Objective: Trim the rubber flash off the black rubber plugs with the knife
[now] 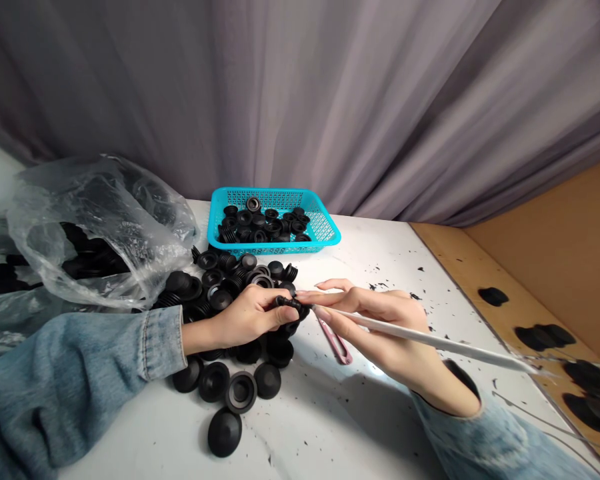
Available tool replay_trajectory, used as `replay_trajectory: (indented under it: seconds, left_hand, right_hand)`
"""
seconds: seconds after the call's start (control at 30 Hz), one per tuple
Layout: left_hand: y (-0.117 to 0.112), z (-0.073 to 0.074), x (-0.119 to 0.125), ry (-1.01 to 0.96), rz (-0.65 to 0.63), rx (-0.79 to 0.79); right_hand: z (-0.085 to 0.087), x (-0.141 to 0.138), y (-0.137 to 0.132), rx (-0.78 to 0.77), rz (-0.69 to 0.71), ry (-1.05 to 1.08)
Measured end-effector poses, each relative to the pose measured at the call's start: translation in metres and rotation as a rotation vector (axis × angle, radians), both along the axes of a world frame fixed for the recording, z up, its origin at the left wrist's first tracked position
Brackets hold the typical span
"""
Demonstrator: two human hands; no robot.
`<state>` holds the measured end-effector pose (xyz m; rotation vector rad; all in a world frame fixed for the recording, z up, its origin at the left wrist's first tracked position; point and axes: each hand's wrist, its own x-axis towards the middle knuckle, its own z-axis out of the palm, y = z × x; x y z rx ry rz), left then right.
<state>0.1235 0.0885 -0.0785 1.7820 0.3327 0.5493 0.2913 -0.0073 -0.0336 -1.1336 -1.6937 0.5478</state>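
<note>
Above a white desk (365,427), a person's left hand (243,317) pinches a small black plug (288,304) between thumb and fingers, at a pile of black plugs (213,382). The right hand (393,309) grips a slim white tool (445,344), fingertips drawn together beside the held plug, as a turquoise basket (275,250) of similar plugs stands beyond both hands.
</note>
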Motion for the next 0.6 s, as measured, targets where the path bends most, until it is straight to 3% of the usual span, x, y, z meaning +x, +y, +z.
replay_trajectory:
  seconds: [0.47,0.6]
  left_hand:
    - [0.0006,-0.0025,-0.0001,0.017,0.008,-0.001]
    - [0.0005,-0.0026,-0.0002,0.006,0.014,-0.017]
  right_hand:
    - [0.0013,-0.0016,-0.0039,-0.024,-0.089,-0.146]
    - [0.0019,-0.0015,-0.0043,-0.026,-0.087,-0.095]
